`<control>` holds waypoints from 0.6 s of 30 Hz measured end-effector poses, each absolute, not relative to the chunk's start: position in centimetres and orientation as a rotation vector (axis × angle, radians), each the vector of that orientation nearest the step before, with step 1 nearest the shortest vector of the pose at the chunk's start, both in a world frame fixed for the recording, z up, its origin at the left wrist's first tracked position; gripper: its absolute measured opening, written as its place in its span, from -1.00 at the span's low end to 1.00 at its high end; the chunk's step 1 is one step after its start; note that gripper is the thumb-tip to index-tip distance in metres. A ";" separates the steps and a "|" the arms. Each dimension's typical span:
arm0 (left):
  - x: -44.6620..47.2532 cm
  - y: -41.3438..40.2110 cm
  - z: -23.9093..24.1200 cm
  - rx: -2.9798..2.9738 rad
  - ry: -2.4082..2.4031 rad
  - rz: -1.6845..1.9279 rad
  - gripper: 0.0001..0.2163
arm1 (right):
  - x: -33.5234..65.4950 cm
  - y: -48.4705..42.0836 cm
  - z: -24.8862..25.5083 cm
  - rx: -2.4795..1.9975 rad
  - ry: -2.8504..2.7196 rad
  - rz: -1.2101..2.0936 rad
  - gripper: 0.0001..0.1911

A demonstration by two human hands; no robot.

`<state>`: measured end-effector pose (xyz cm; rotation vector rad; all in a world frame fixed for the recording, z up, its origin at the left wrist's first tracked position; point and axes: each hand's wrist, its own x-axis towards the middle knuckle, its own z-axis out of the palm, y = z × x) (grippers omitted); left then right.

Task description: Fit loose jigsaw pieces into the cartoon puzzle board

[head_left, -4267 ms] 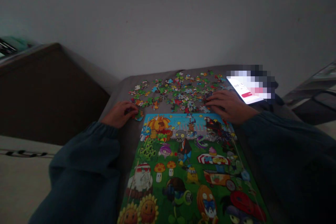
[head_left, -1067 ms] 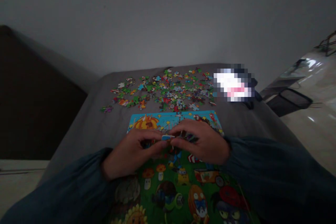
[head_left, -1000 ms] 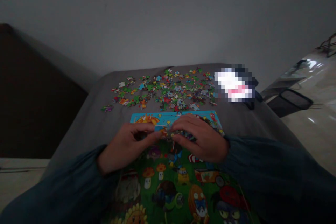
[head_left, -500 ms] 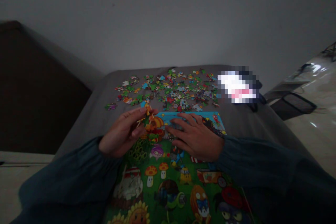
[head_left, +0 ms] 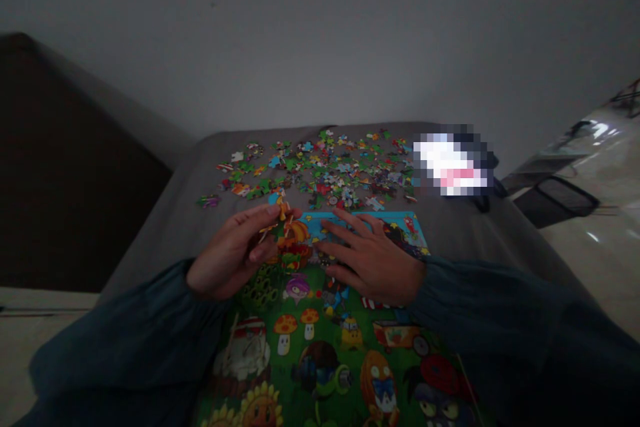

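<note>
A green sheet printed with cartoon plants and characters lies in front of me, its far strip light blue. Over the sheet's far left part, my left hand is closed on jigsaw puzzle pieces coloured orange, blue and green; fingers hide some of them, and I cannot tell how many there are. My right hand rests palm down on the sheet's far right part, fingers spread, gripping nothing. Beyond both hands, loose jigsaw pieces are scattered over grey cloth.
The grey cloth covers the surface up to the wall. A blurred-out bright object sits at the back right. At left stands a dark brown panel. A dark-framed item shows beyond the right edge.
The view has shifted very slightly. The fingers of my right hand have moved a little on the sheet; my left hand still holds its pieces in the same place.
</note>
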<state>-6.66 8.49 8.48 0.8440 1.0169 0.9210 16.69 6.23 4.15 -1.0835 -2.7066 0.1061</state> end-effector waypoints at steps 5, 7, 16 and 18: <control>-6.7 8.5 8.4 0.849 1.018 0.928 -0.71 | 16.6 6.2 4.4 -1.137 -2.714 0.076 -0.56; -6.6 8.4 8.5 0.847 1.016 0.929 -0.73 | 16.6 6.1 4.5 -1.148 -2.723 0.073 -0.56; -6.7 8.3 8.6 0.885 1.020 0.915 -0.77 | 16.6 6.2 4.5 -1.191 -2.726 0.050 -0.55; -6.7 8.4 8.6 0.892 1.024 0.911 -0.77 | 16.7 6.2 4.5 -1.211 -2.732 0.064 -0.56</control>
